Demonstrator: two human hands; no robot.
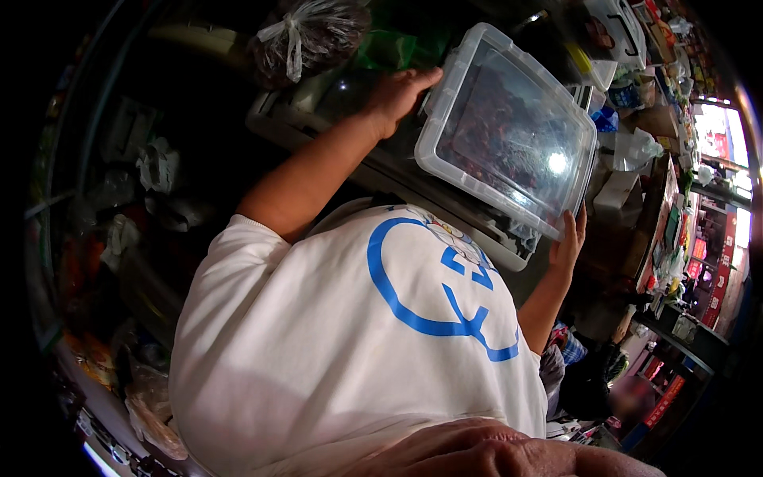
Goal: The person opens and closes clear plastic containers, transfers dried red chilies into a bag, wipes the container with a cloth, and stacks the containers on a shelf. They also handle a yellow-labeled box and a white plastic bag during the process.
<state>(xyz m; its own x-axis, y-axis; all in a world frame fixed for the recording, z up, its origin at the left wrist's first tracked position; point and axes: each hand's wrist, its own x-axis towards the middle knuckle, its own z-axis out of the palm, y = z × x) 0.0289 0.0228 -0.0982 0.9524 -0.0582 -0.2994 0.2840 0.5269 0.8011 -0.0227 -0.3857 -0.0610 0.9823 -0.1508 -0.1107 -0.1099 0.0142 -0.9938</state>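
One clear plastic lid (509, 127), rectangular, is held tilted between two hands. The left hand (397, 95) is closed on its upper left corner, fingers (421, 78) curled over the rim. The right hand (567, 238) is pressed flat against the lower right edge, fingers (574, 226) extended and loosely spread. Red contents are seen through the lid, blurred by glare. One white shirt with a blue print (358, 342) fills the frame below the hands. One knotted clear bag (306, 36) is noted above the left fingers. Crowded stall shelves (675, 238) are seen right of the right fingers; the surroundings are dim.
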